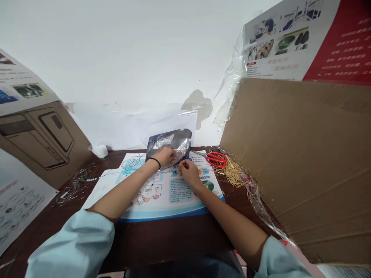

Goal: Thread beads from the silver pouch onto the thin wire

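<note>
My left hand [164, 156], with a black band at the wrist, reaches over the front of a dark, shiny open box [184, 139] that holds small glittering pieces. Its fingers are bent down, and what they touch is too small to tell. Just right of it, my right hand [189, 173] hovers above a printed sheet [181, 210], its thumb and forefinger pinched together. Anything between those fingertips is too small to make out. A thin strand with small beads [152, 184] lies on the sheet below my left hand.
Red-handled scissors [216, 159] lie right of the box, beside a pile of thin golden sticks [233, 173]. Tangled clear thread [77, 183] is at the left. Cardboard panels [304, 154] stand on both sides, with a white wall [130, 58] behind.
</note>
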{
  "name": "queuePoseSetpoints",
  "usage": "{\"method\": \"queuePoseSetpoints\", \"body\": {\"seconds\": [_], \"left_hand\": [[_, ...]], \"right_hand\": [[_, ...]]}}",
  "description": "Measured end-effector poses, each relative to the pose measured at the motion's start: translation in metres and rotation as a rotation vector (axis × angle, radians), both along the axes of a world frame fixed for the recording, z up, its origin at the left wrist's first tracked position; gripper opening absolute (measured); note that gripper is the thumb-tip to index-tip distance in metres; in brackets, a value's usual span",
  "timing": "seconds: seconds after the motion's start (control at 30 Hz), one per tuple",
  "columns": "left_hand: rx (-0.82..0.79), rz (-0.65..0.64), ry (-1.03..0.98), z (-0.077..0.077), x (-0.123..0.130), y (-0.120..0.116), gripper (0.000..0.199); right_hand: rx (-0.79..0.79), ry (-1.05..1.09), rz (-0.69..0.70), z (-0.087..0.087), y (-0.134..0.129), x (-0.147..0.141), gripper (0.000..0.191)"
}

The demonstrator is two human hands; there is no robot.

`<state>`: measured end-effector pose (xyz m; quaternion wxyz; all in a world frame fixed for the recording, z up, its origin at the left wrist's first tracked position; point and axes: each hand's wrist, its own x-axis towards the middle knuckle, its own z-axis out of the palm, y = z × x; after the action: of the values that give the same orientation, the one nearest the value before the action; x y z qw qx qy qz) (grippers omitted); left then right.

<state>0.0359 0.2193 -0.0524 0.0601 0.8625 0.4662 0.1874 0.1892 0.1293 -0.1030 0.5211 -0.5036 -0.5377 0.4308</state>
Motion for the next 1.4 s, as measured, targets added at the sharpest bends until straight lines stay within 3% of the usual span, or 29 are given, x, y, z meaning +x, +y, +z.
{"method": "queuePoseSetpoints", "body": {"seconds": [0.13, 0.27, 0.4, 0.57, 0.67, 0.87, 1.4], "left_hand": [[-0.069, -0.037, 0.039, 0.011, 0.0, 0.011, 0.018], [-0.106, -0.03, -0.123, 0.019, -0.007, 0.003, 0.024], [-0.382, 0.006, -0.411, 0.013, -0.015, -0.021, 0.026], [-0.82, 0.18, -0.934, 0.001, -0.013, -0.069, 0.02], [-0.942, 0.259, -1.205, -0.007, -0.01, -0.095, 0.014], [-0.958, 0.285, -1.348, -0.025, -0.009, -0.114, 0.014], [-0.929, 0.247, -1.42, -0.026, -0.012, -0.112, 0.022]], "right_hand": [[0.015, -0.026, 0.005, 0.001, -0.003, -0.003, 0.011], [0.045, -0.088, -0.013, 0.007, -0.007, -0.005, 0.011], [0.09, -0.113, -0.029, 0.01, -0.01, -0.006, 0.012], [0.169, -0.13, -0.052, 0.01, -0.017, -0.007, 0.018], [0.213, -0.134, -0.057, 0.01, -0.024, -0.009, 0.024], [0.263, -0.171, -0.051, 0.01, -0.032, -0.011, 0.023], [0.253, -0.166, 0.008, 0.006, -0.033, -0.019, 0.021]]}}
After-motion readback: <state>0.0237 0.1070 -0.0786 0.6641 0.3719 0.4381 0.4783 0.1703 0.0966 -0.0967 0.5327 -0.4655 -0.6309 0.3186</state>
